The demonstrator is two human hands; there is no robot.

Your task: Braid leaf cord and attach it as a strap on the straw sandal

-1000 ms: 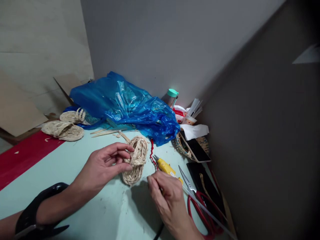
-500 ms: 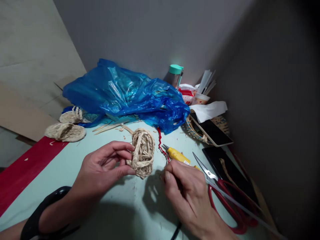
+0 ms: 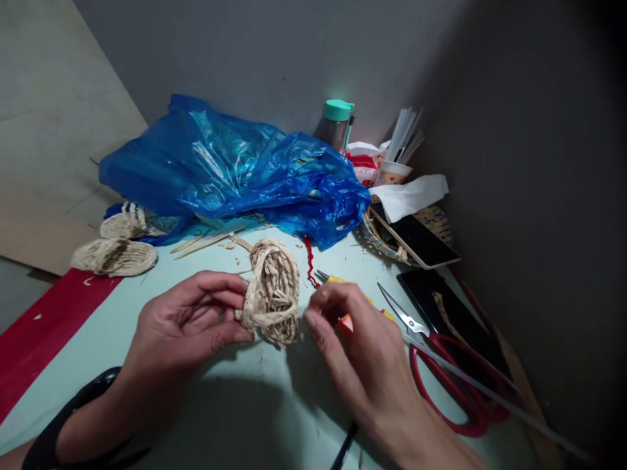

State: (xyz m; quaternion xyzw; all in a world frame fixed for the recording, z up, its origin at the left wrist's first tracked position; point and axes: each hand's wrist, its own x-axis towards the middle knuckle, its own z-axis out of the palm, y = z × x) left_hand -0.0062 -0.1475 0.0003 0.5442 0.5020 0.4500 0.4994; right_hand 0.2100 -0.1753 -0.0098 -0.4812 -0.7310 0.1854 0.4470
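Note:
My left hand [image 3: 189, 326] pinches the near-left edge of a small woven straw sandal [image 3: 272, 290] and holds it tilted above the pale green table [image 3: 245, 418]. My right hand [image 3: 360, 356] is closed beside the sandal's right side, fingertips almost touching it. It grips a tool with an orange part [image 3: 345, 324] showing between the fingers, and a black cord [image 3: 345, 447] runs down from it. Just behind the right hand lies a yellow-handled tool [image 3: 337, 281].
A crumpled blue plastic bag [image 3: 235, 173] fills the back of the table. Two more straw sandals [image 3: 115, 254] lie at the left. Red-handled scissors [image 3: 441, 372], a phone [image 3: 416, 238] on a woven basket, a green-capped bottle [image 3: 337, 124] and a cup of sticks [image 3: 394, 166] crowd the right.
The left hand has lifted and tilted the sandal up off the table. The right hand has moved up and leftward, close to the sandal's right edge. The view shifted downward.

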